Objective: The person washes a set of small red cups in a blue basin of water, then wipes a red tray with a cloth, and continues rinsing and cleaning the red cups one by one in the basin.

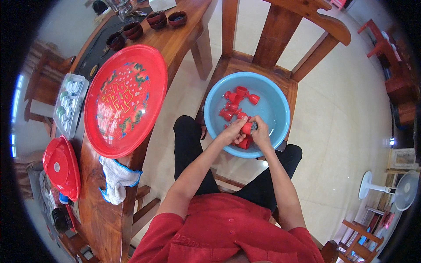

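Note:
A blue plastic basin (279, 108) with water in it sits on the seat of a wooden chair before me. Inside lie several small red cups (232, 106), some tipped on their sides. Over the basin's near part, my left hand (234, 131) holds one red cup (246, 128) with its thumb on top. My right hand (260, 133) presses a dark grey scrubbing pad (254, 126) against the end of that cup. Another red cup (244, 143) lies just below my hands, near the basin's front wall.
To the left, a wooden table (102, 217) carries a large red patterned tray (154, 98), a white cloth (118, 180), a red lidded bowl (61, 166) and a clear plastic box (69, 105). Dark brown cups (177, 18) stand farther back. A white fan (378, 187) is at right.

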`<move>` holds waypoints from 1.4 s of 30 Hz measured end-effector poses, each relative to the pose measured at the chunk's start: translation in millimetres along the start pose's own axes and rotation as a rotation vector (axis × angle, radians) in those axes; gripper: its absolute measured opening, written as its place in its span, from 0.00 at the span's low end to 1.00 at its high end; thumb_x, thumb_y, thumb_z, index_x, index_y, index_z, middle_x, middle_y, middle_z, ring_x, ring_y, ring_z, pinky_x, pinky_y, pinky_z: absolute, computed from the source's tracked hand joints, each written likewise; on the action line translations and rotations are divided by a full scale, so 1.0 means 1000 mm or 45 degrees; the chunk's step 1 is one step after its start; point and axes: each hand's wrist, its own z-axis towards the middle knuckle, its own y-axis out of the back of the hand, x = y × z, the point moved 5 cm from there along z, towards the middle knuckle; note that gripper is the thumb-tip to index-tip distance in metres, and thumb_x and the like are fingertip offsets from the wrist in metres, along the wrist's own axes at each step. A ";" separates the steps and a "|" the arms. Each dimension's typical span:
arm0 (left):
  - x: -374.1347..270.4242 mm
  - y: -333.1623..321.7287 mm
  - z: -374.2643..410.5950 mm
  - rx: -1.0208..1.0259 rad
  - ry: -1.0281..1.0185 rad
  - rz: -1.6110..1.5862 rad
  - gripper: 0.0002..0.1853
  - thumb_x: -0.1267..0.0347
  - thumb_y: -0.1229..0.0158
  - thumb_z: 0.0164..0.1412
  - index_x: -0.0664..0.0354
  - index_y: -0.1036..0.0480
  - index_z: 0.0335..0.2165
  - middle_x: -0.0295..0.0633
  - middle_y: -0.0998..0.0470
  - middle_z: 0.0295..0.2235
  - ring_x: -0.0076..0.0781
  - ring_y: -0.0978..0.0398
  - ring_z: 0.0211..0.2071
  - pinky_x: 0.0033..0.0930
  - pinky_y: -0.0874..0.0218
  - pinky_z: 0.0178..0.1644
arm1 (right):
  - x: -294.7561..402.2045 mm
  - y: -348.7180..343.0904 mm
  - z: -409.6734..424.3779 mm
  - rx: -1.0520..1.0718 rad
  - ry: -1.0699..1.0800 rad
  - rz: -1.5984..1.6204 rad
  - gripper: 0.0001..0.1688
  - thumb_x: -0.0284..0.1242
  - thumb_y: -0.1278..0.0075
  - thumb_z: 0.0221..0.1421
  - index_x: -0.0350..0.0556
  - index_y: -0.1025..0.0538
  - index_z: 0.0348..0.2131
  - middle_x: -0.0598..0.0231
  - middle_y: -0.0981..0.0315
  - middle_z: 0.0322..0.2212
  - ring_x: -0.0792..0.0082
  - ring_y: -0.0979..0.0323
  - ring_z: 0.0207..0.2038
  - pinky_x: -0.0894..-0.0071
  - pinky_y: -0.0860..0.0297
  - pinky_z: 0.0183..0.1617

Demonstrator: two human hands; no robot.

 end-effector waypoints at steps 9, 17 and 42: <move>0.000 0.003 0.004 0.011 -0.214 -0.111 0.11 0.58 0.50 0.59 0.51 0.38 0.34 0.33 0.35 0.19 0.20 0.36 0.16 0.21 0.48 0.15 | -0.025 -0.004 -0.001 -0.034 -0.253 -0.061 0.16 0.15 0.55 0.38 0.43 0.33 0.33 0.46 0.30 0.28 0.46 0.30 0.35 0.59 0.36 0.37; -0.008 -0.002 -0.004 -0.017 -0.205 -0.156 0.12 0.57 0.52 0.59 0.49 0.38 0.37 0.34 0.30 0.27 0.23 0.32 0.23 0.23 0.41 0.23 | -0.005 0.002 0.000 -0.012 -0.172 -0.015 0.17 0.12 0.57 0.36 0.41 0.34 0.32 0.47 0.33 0.28 0.46 0.32 0.35 0.58 0.37 0.38; -0.005 0.003 0.001 -0.087 -0.218 -0.255 0.11 0.62 0.48 0.58 0.51 0.36 0.38 0.35 0.30 0.33 0.24 0.30 0.30 0.26 0.35 0.27 | -0.008 0.001 -0.001 -0.019 -0.201 -0.075 0.14 0.16 0.55 0.40 0.41 0.33 0.32 0.49 0.30 0.26 0.53 0.29 0.31 0.62 0.35 0.34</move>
